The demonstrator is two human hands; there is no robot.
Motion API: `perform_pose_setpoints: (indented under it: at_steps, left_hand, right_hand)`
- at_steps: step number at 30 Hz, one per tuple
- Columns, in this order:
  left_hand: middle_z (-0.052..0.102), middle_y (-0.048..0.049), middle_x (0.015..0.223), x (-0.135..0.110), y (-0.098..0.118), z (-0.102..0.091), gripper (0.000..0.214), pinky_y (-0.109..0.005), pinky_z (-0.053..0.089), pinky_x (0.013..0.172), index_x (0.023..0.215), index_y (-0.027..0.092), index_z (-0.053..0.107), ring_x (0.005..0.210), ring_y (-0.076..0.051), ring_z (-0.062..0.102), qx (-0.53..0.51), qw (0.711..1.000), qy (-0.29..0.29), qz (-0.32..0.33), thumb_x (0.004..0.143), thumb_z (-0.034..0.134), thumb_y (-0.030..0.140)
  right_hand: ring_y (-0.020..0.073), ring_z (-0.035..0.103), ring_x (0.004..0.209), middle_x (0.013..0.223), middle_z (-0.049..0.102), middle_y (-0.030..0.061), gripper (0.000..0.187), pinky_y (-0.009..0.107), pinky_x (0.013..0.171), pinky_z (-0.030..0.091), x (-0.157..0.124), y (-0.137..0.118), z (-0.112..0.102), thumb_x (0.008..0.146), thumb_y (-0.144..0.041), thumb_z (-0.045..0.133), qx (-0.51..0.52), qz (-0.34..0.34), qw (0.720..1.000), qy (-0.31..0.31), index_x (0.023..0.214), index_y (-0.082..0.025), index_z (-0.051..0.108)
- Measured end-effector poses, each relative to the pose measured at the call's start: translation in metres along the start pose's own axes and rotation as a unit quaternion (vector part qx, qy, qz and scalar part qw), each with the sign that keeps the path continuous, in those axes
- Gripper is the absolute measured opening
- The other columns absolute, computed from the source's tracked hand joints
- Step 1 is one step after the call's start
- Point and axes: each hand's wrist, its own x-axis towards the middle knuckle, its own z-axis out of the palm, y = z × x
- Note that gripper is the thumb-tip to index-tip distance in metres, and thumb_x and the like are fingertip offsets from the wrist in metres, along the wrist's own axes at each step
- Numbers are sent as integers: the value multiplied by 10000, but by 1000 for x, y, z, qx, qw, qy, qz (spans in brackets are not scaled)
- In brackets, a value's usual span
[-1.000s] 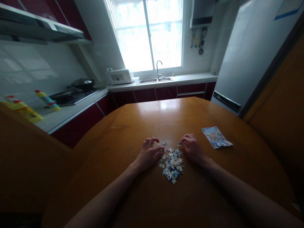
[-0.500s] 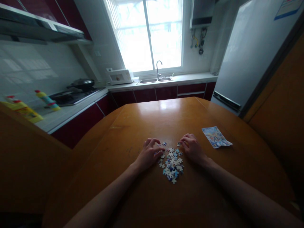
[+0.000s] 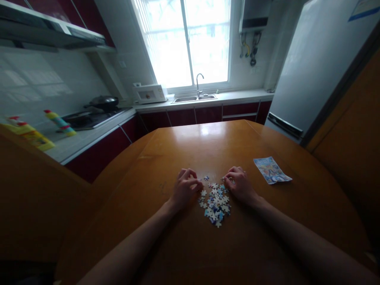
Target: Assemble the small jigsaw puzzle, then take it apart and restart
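Observation:
A loose pile of jigsaw puzzle pieces (image 3: 218, 202), mostly pale backs with some blue faces, lies on the wooden table between my hands. At the pile's upper left is my left hand (image 3: 186, 186), thumb and fingers pinched together on a small puzzle piece that they largely cover. My right hand (image 3: 238, 183) rests at the upper right of the pile, fingers curled and closed, with a puzzle piece (image 3: 223, 179) showing at the fingertips. One single puzzle piece (image 3: 206, 178) lies apart, just above the pile and between the two hands.
A creased picture sheet (image 3: 271, 170) lies right of my right hand on the round-edged table (image 3: 204, 144). Beyond it are a counter with a sink (image 3: 194, 99), a microwave (image 3: 151, 94), a stove with a pan (image 3: 103, 102), yellow bottles (image 3: 32, 134) and a fridge (image 3: 299, 71).
My left hand has drawn back slightly from the pile's left edge, its fingers closing into a pinch and uncovering pieces there. My right hand has shifted slightly left, fingers more curled.

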Motion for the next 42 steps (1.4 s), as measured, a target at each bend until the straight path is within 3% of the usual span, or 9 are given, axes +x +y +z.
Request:
perform_pose_setpoints:
  at_steps: [9, 12, 16, 22, 26, 30, 35, 39, 42]
  left_hand:
    - [615, -48, 1099, -2, 6, -4, 167, -415, 445, 927, 835, 301, 793, 1054, -240, 472, 33, 996, -87, 16, 912, 655, 356]
    - [604, -49, 1122, -1, 9, -4, 199, -423, 418, 954, 970, 320, 785, 1071, -242, 462, 33, 994, -104, 11, 952, 592, 367]
    - [596, -58, 1095, 1, 11, -5, 239, -401, 420, 934, 1114, 320, 744, 1014, -227, 471, 17, 995, -94, 1, 971, 555, 353]
    - [581, -72, 1041, 0, 10, -8, 279, -380, 426, 927, 1049, 258, 755, 1006, -220, 474, -7, 998, -70, 0, 998, 494, 341]
    - [568, -67, 1125, -1, 15, -11, 258, -395, 404, 963, 1146, 322, 725, 1071, -240, 453, 8, 993, -114, 21, 981, 529, 350]
    - [519, -58, 1285, -3, 21, -13, 360, -450, 352, 1024, 1330, 404, 596, 1164, -268, 417, 32, 982, -182, 42, 976, 536, 372]
    - [508, -47, 1323, -3, 24, -15, 302, -460, 335, 1035, 1255, 417, 647, 1197, -276, 409, 34, 978, -198, 55, 971, 547, 390]
    - [534, -50, 1285, -3, 22, -12, 189, -432, 355, 1033, 1076, 338, 728, 1180, -265, 417, 24, 984, -164, 58, 955, 584, 356]
    - [564, -62, 1231, -4, 18, -7, 179, -406, 385, 1018, 1064, 302, 731, 1156, -253, 431, 23, 990, -127, 55, 956, 590, 327]
  right_hand:
    - [244, 533, 935, 919, 637, 60, 147, 397, 828, 352, -2, -10, -4, 915, -263, 626, -48, -34, 997, 50, 806, -224, 717]
    - [243, 527, 942, 927, 635, 65, 151, 399, 835, 357, -2, -16, -4, 922, -260, 621, -58, -43, 996, 47, 820, -224, 725]
    - [252, 509, 1009, 1013, 644, 72, 160, 414, 871, 353, -3, -19, 0, 920, -268, 630, -66, -59, 996, 6, 833, -258, 763]
    - [276, 470, 1135, 1183, 641, 82, 238, 455, 941, 340, -5, -19, -4, 858, -147, 629, -51, -81, 995, -29, 975, -283, 786]
    - [277, 456, 1168, 1214, 635, 73, 326, 467, 973, 329, -6, -17, -3, 822, -69, 597, -54, -84, 994, -55, 942, -298, 795]
    - [291, 433, 1210, 1295, 600, 88, 329, 486, 974, 331, -6, -15, 0, 885, -121, 563, -70, -83, 992, -63, 1053, -312, 772]
    - [289, 432, 1208, 1307, 600, 82, 350, 475, 968, 356, -7, -16, -1, 891, -114, 563, -62, -93, 992, -53, 1096, -315, 762]
    - [286, 446, 1191, 1278, 617, 58, 316, 476, 978, 356, -8, -20, -3, 865, -125, 617, -42, -119, 989, -75, 1021, -345, 782]
    - [280, 465, 1165, 1231, 639, 54, 257, 472, 971, 364, -8, -21, -2, 883, -170, 630, -28, -129, 988, -82, 979, -350, 786]
